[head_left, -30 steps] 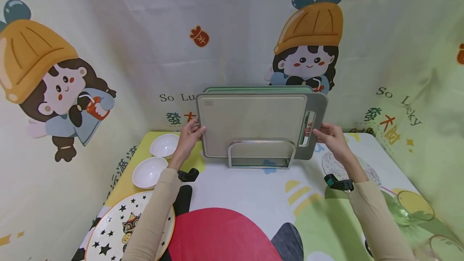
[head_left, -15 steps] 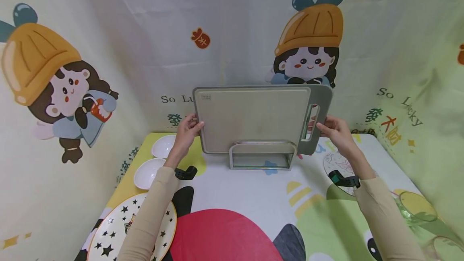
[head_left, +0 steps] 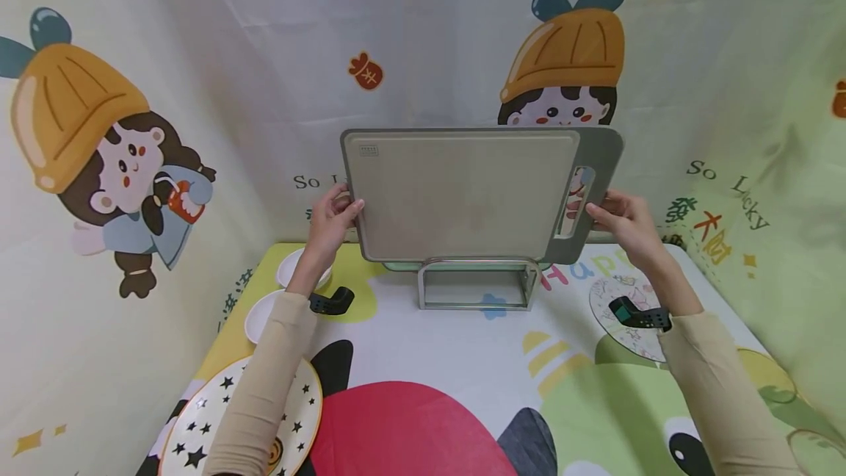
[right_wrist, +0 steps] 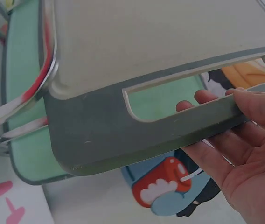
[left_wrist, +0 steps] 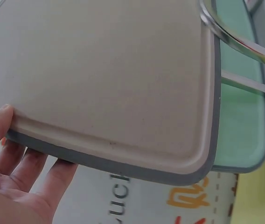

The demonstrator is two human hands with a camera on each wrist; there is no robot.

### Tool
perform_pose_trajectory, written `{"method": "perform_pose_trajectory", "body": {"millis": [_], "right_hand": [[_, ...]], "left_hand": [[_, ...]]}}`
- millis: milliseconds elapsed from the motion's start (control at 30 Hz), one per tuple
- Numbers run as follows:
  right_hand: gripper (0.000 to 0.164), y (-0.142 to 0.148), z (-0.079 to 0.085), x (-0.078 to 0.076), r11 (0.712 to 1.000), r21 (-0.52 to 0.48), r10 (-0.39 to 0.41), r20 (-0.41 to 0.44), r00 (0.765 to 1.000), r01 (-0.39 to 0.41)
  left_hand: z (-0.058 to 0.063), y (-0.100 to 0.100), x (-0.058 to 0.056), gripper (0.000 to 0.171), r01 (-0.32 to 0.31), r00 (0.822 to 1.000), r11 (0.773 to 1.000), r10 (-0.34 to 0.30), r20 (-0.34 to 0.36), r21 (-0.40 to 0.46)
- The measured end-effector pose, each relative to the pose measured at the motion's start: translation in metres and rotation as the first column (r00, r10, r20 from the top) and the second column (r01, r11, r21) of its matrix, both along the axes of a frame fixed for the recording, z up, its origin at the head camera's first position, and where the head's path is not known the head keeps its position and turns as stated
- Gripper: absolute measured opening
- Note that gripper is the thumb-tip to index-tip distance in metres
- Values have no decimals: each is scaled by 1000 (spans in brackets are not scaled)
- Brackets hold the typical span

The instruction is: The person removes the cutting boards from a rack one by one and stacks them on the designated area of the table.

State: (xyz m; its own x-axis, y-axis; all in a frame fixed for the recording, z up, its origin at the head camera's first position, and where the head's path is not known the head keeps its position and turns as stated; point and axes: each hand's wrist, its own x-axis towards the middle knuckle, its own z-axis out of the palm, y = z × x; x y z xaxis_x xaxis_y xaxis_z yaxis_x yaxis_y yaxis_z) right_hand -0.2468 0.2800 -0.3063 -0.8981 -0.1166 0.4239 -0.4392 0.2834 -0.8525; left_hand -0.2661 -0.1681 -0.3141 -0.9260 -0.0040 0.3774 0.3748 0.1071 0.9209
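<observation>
A beige cutting board [head_left: 463, 197] with a grey rim is held upright above a metal rack [head_left: 476, 307]. My left hand [head_left: 333, 222] grips its left edge, thumb on the front face and fingers behind. At the opposite end my right hand [head_left: 628, 226] holds the grey handle side; in the right wrist view the thumb lies in front and fingertips show through the slot. Behind it a green cutting board [left_wrist: 240, 126] stands in the rack, mostly hidden in the head view. The beige board's lower edge is level with the rack's top bar.
Two white bowls [head_left: 261, 314] sit at the left back, partly behind the left arm. A large star-patterned plate [head_left: 192, 417] lies at the front left. Clear glasses [head_left: 767, 373] stand at the right edge. A round patterned piece [head_left: 615, 307] lies under the right wrist. A printed curtain [head_left: 423, 35] hangs behind.
Both hands have raised the beige cutting board up out of the rack and nearer to the camera. The green board has stayed down in the rack.
</observation>
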Motion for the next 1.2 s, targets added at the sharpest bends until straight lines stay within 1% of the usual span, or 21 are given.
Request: {"method": "perform_pose_trajectory", "body": {"millis": [100,200,300,400,500,567,633,733,833,1000,1100,1200], "right_hand": [[26,0,6,1,997,-63,52,-19,998,-54],[26,0,12,4,991,-100,88,-31,996,-91],[29,1,18,7,991,-92,98,-44,994,-101],[29,1,24,11,991,-87,100,-61,993,-105],[28,2,26,16,988,-94,120,-59,991,-125],[27,3,25,19,991,-68,110,-49,993,-113],[28,4,22,23,992,-51,111,-34,993,-113],[29,6,16,29,995,-27,91,-12,996,-92],[30,7,9,36,998,2,71,10,997,-71],[29,9,-8,46,994,96,42,35,999,-45],[30,12,-19,53,991,128,39,60,997,-47],[32,16,-30,60,989,133,50,92,995,-62]], "left_hand": [[9,1,5,30,-13,999,1000,13,-36,-15],[16,1,10,30,-36,998,999,34,-54,-28],[24,2,17,28,-46,996,998,43,-82,-32],[30,2,23,28,-44,994,998,40,-102,-34],[33,2,30,29,-35,994,999,32,-102,-34],[32,2,35,31,-36,995,999,33,-92,-32],[29,2,39,31,-32,996,999,30,-79,-27],[22,3,47,31,-25,999,1000,24,-48,-13],[13,5,52,30,-4,1000,1000,4,-15,0],[-6,6,61,32,20,998,1000,-20,55,10],[-19,8,69,33,24,992,1000,-26,125,17],[-32,11,78,32,31,977,999,-33,209,15]]}}
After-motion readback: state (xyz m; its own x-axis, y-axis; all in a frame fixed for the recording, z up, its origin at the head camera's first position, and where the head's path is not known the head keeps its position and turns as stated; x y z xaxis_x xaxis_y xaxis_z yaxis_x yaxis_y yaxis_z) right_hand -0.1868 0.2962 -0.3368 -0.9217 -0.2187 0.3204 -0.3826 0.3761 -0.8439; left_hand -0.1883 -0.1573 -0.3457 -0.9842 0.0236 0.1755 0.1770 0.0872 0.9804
